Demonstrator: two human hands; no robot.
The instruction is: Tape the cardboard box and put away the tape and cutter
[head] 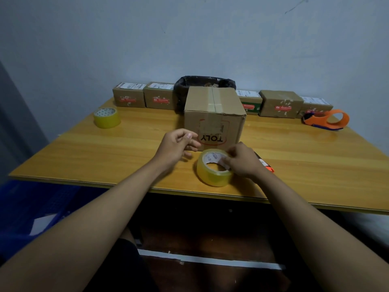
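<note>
Cardboard box (214, 114), squat glossy tape roll (213, 168)

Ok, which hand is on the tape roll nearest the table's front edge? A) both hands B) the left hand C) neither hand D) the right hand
D: the right hand has its fingers on the top rim of the near tape roll, while the left hand hovers empty in front of the cardboard box.

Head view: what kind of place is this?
Probably a small parcel-packing station. Labelled small parcels line the wall, an orange tape dispenser and a spare tape roll sit on the wooden table, beside a taped cardboard box.
</note>
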